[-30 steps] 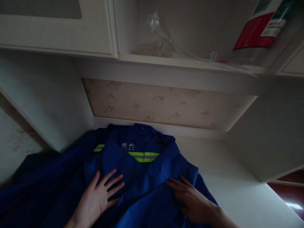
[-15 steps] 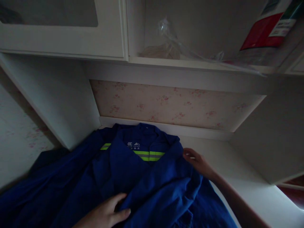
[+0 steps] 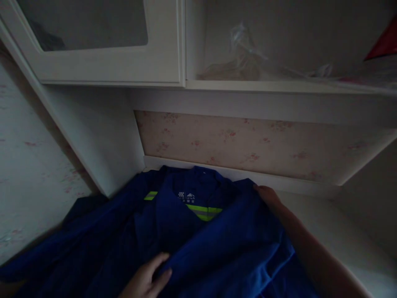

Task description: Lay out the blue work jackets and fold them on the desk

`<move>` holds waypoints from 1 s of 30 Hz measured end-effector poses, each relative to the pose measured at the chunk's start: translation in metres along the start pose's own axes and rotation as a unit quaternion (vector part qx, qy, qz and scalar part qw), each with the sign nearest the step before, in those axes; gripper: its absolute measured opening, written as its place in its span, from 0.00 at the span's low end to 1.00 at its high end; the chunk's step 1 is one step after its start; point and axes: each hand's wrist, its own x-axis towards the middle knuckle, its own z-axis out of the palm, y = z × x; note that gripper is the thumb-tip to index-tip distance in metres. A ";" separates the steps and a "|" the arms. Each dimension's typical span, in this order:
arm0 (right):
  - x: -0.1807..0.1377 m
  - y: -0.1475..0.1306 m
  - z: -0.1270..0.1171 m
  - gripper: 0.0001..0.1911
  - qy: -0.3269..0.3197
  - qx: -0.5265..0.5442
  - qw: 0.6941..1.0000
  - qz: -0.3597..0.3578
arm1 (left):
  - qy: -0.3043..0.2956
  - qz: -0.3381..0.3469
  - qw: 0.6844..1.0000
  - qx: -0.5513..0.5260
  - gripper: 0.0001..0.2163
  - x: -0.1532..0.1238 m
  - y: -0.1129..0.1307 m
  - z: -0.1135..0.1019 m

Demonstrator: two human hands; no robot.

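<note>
A blue work jacket (image 3: 173, 231) with a yellow-green reflective stripe (image 3: 204, 213) lies spread on a white desk surface (image 3: 347, 231), collar toward the back wall. My left hand (image 3: 149, 278) pinches a front edge of the jacket near the bottom of the view, thumb over the cloth. My right hand (image 3: 269, 197) reaches far forward and grips the jacket's right shoulder near the back of the desk.
A white cabinet door (image 3: 102, 62) with a glass pane hangs above at the left. An open shelf (image 3: 279, 85) beside it holds crumpled clear plastic (image 3: 245, 54) and something red (image 3: 384, 43). Floral wallpaper (image 3: 248, 145) backs the desk recess.
My right hand has gone from the jacket's front up to its right shoulder. My left hand slid down and closed on a front edge. The view shifted left.
</note>
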 end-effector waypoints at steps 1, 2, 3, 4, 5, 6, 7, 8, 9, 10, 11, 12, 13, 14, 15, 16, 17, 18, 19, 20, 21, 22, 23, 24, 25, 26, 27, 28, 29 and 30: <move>0.004 0.001 -0.003 0.19 0.019 -0.005 1.000 0.010 | 0.018 0.027 0.999 0.010 0.25 0.009 0.005 -0.004; 0.008 0.003 -0.004 0.20 0.037 -0.011 0.999 0.020 | 0.027 0.050 0.998 0.027 0.24 0.018 0.009 -0.007; 0.009 0.003 -0.005 0.20 0.052 -0.018 0.998 0.028 | 0.024 0.067 0.996 0.049 0.22 0.027 0.012 -0.009; 0.008 0.003 -0.004 0.20 0.067 -0.024 0.997 0.031 | 0.017 0.077 0.994 0.074 0.20 0.035 0.013 -0.009; 0.004 0.002 -0.002 0.20 0.082 -0.030 0.996 0.027 | 0.010 0.083 0.992 0.098 0.18 0.042 0.011 -0.009; -0.002 0.000 0.000 0.22 0.099 -0.034 0.994 0.016 | 0.007 0.086 0.989 0.118 0.16 0.045 0.009 -0.007; -0.011 -0.002 0.003 0.24 0.118 -0.040 0.992 -0.004 | 0.012 0.095 0.986 0.136 0.15 0.047 0.005 -0.005; -0.022 -0.005 0.007 0.26 0.137 -0.047 0.989 -0.030 | 0.032 0.110 0.981 0.156 0.15 0.046 0.002 -0.002; -0.035 -0.009 0.013 0.27 0.152 -0.054 0.985 -0.060 | 0.066 0.133 0.972 0.180 0.16 0.043 0.000 0.001; -0.048 -0.011 0.020 0.28 0.163 -0.060 0.981 -0.091 | 0.107 0.161 0.959 0.208 0.19 0.040 -0.001 0.004; -0.060 -0.013 0.029 0.28 0.165 -0.070 0.976 -0.124 | 0.147 0.195 0.940 0.240 0.21 0.037 0.000 0.008; -0.071 -0.013 0.038 0.27 0.155 -0.090 0.971 -0.156 | 0.179 0.234 0.915 0.275 0.24 0.034 0.001 0.013; -0.080 -0.011 0.048 0.27 0.133 -0.116 0.966 -0.186 | 0.197 0.277 0.888 0.311 0.26 0.032 0.002 0.018; -0.086 -0.008 0.057 0.28 0.105 -0.144 0.961 -0.211 | 0.196 0.325 0.858 0.347 0.29 0.031 0.002 0.023; -0.089 -0.002 0.066 0.28 0.076 -0.171 0.955 -0.228 | 0.183 0.375 0.825 0.381 0.31 0.031 0.000 0.028; -0.089 0.004 0.074 0.29 0.051 -0.193 0.950 -0.239 | 0.168 0.420 0.791 0.413 0.32 0.032 -0.003 0.033; -0.088 0.011 0.079 0.29 0.034 -0.206 0.947 -0.243 | 0.157 0.455 0.758 0.440 0.32 0.033 -0.007 0.037; -0.084 0.018 0.083 0.29 0.027 -0.209 0.947 -0.241 | 0.155 0.482 0.729 0.461 0.33 0.034 -0.012 0.040; -0.080 0.023 0.085 0.29 0.026 -0.208 0.948 -0.240 | 0.161 0.499 0.706 0.476 0.33 0.034 -0.016 0.041; -0.076 0.026 0.086 0.28 0.027 -0.208 0.948 -0.239 | 0.174 0.508 0.688 0.487 0.33 0.034 -0.020 0.041; -0.072 0.027 0.085 0.28 0.029 -0.208 0.948 -0.238 | 0.188 0.512 0.675 0.497 0.33 0.033 -0.022 0.040; -0.070 0.026 0.084 0.27 0.032 -0.207 0.949 -0.237 | 0.198 0.515 0.664 0.505 0.33 0.031 -0.023 0.039; -0.069 0.024 0.082 0.27 0.035 -0.205 0.950 -0.235 | 0.203 0.517 0.657 0.510 0.33 0.028 -0.024 0.038; -0.070 0.021 0.080 0.27 0.039 -0.203 0.951 -0.230 | 0.204 0.515 0.656 0.513 0.33 0.024 -0.025 0.037; -0.073 0.019 0.077 0.27 0.044 -0.199 0.953 -0.226 | 0.202 0.512 0.662 0.510 0.31 0.018 -0.028 0.036; -0.079 0.018 0.072 0.28 0.049 -0.193 0.955 -0.220 | 0.198 0.506 0.677 0.497 0.29 0.011 -0.033 0.035; -0.086 0.021 0.067 0.28 0.054 -0.187 0.957 -0.215 | 0.199 0.498 0.701 0.470 0.26 0.001 -0.042 0.034; -0.097 0.027 0.060 0.29 0.061 -0.182 0.958 -0.212 | 0.208 0.483 0.732 0.433 0.22 -0.010 -0.053 0.032; -0.110 0.038 0.052 0.30 0.067 -0.173 0.961 -0.205 | 0.226 0.458 0.766 0.390 0.19 -0.022 -0.067 0.029; -0.127 0.055 0.044 0.30 0.071 -0.159 0.966 -0.189 | 0.252 0.423 0.799 0.345 0.17 -0.035 -0.082 0.025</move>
